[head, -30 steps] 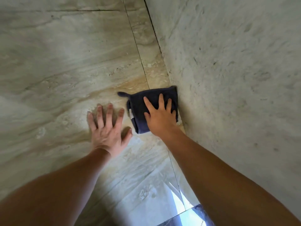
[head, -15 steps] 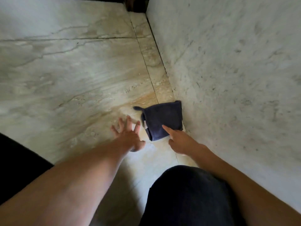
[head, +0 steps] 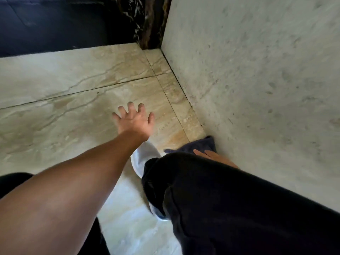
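Two hands are recorded. The right hand (head: 214,156) is laid flat, fingers straight, on the dark cloth (head: 204,144) (only the fingers and part of the back are seen past the black trouser leg (head: 239,199)). The cloth is found on the marble floor (head: 73,116), against the foot of the wall (head: 257,89). The left hand (head: 135,120) is spread, fingers apart, low over the floor; contact cannot be confirmed. A white shoe (head: 145,159) is noted beside the cloth.

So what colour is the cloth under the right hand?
Dark navy, plain: the cloth by the wall, under the right hand. The head view shows it.
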`<state>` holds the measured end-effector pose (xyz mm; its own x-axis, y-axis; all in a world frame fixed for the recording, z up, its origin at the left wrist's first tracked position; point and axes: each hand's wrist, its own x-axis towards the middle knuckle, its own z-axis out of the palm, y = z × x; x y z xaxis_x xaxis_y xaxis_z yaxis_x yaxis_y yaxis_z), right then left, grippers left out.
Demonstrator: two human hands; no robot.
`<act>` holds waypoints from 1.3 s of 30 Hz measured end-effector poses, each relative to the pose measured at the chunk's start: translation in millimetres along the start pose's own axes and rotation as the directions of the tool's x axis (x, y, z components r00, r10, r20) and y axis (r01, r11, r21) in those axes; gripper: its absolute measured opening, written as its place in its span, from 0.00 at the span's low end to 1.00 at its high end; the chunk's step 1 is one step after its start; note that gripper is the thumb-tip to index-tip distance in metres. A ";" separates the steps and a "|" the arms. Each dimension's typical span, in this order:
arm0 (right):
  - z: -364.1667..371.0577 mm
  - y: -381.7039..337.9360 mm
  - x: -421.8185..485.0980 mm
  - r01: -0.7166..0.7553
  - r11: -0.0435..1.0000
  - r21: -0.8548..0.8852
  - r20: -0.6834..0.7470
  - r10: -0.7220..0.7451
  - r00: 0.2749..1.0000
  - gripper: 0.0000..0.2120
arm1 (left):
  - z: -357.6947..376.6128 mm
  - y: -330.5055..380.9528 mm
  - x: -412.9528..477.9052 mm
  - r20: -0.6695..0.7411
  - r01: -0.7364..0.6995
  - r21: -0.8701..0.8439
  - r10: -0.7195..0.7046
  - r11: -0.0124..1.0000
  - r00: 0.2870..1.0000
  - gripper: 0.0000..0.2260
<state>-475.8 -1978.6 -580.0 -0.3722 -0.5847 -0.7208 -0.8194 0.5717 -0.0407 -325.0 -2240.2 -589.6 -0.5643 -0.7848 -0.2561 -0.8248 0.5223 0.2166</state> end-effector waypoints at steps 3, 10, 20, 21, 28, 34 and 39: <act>25.1 1.9 26.4 -0.068 0.998 -0.008 -0.127 0.067 0.990 0.34 | 12.1 -24.4 38.8 -0.043 0.015 0.046 -0.013 0.999 0.999 0.30; 82.9 -8.0 80.4 -0.173 0.984 -0.045 -0.269 0.155 0.951 0.37 | 75.2 -93.7 93.5 -0.048 0.102 0.056 -0.099 0.993 0.994 0.41; 84.0 -0.6 105.3 -0.095 0.993 -0.065 -0.443 0.057 0.895 0.36 | 100.3 -102.3 120.1 -0.103 0.146 -0.002 -0.145 0.989 0.984 0.42; 83.6 -1.1 104.5 -0.097 0.994 -0.058 -0.454 0.060 0.889 0.35 | 99.4 -102.5 119.4 -0.099 0.139 -0.001 -0.138 0.990 0.985 0.42; 61.0 -20.1 120.7 -0.104 0.994 -0.040 -0.379 0.081 0.922 0.36 | 102.0 -106.2 121.8 -0.129 0.134 -0.064 -0.141 0.989 0.982 0.41; -36.9 -60.7 243.0 -0.073 0.997 0.028 -0.457 0.078 0.886 0.36 | 113.2 -115.0 127.7 -0.174 0.097 -0.082 -0.110 0.992 0.979 0.39; -84.9 -73.1 293.6 -0.002 0.999 0.043 -0.398 0.019 0.917 0.34 | 121.2 -118.9 130.4 -0.210 0.119 -0.074 -0.132 0.990 0.969 0.39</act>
<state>-562.2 -2240.9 -729.9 -0.5305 -0.7546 -0.3862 -0.7993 0.5970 -0.0687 -304.9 -2364.2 -762.9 -0.4305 -0.8991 -0.0790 -0.8810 0.3996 0.2535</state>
